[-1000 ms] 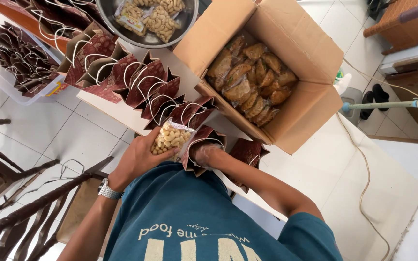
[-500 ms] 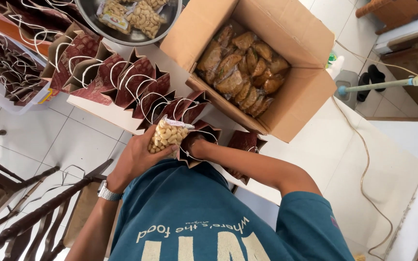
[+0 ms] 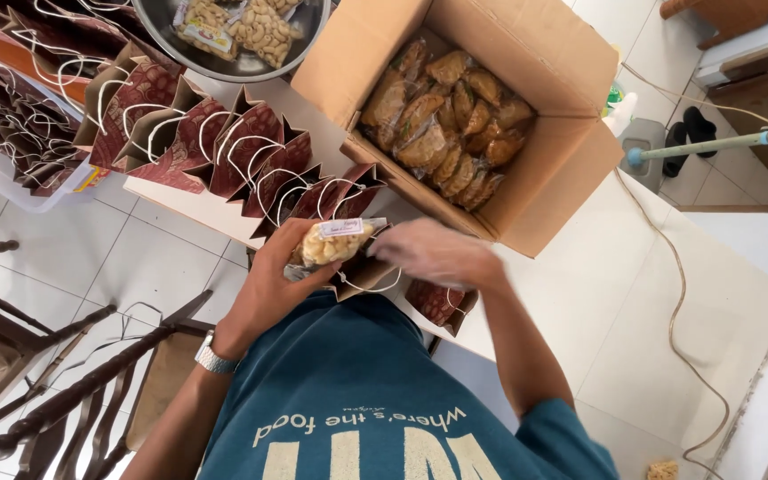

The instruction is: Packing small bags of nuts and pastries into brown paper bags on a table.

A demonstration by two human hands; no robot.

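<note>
1. Head view, thing in hand: the left hand (image 3: 268, 289) held a clear snack pack (image 3: 335, 242) of pale nuts with a small label on top. The pack sat over the mouth of a dark red paper bag (image 3: 371, 276) with white cord handles, at the near edge of the white table (image 3: 224, 218).
2. Handling, as judged: the pack looked light, soft-sided and lumpy; the film probably slippery; the nuts inside likely to crack if squeezed hard. Best taken across its middle or by the sealed end, not by the label.
3. Left grip: fingers curled round the pack's near side and underside, thumb against it, closed on the pack rather than spread.
4. Right hand (image 3: 437, 253): blurred by motion, lying over the bag's rim just beside the pack. Fingers seemed loosely extended; whether they pinched the rim or a handle could not be told.
5. The bag, as judged: thin stiff paper, light, easily creased; steadied best at the rim.
6. Surroundings: a row of like bags (image 3: 242, 156) stood open along the table; a metal bowl (image 3: 308, 36) with more nut packs beyond; an open carton (image 3: 544, 178) of brown pastry packs to the right.
</note>
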